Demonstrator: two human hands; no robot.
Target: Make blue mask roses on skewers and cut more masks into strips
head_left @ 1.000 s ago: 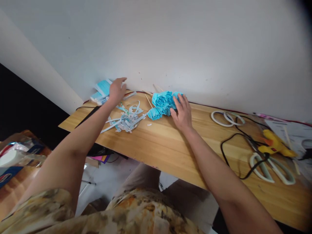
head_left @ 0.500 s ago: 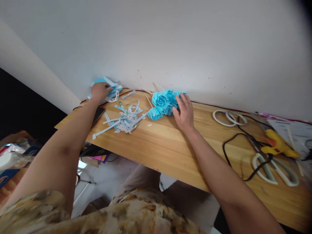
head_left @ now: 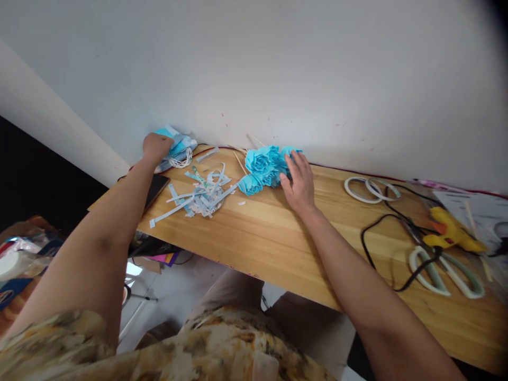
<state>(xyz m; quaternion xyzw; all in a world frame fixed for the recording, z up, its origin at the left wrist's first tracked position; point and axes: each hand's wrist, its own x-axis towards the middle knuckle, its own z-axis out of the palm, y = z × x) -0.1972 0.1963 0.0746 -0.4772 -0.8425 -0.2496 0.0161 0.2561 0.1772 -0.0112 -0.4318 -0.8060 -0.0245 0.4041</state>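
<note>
Against the wall at the left, my left hand [head_left: 157,147] is curled closed at the edge of a pile of blue face masks [head_left: 180,144] with white ear loops. Its fingertips are mostly hidden, but it seems to grip a mask edge. Farther right, my right hand [head_left: 300,180] rests with spread fingers against a bunch of blue handmade flowers [head_left: 262,166], not closed around them. Thin wooden sticks [head_left: 240,163] poke out from the bunch toward the left. Between my hands lies a heap of cut pale-blue and white strips [head_left: 206,196].
At right, two white tape rolls [head_left: 362,190] overlap near a yellow glue gun [head_left: 452,233] with black cord. Large scissors [head_left: 446,272] with white handles lie beside it, partly under the cord. A dark phone-like slab [head_left: 156,190] sits under my left forearm. The wall [head_left: 254,69] bounds the table's back.
My left hand has shifted slightly left across the mask pile, and its fingers are now more hidden. My right hand stays on the flowers. The whole view has shifted a little.
</note>
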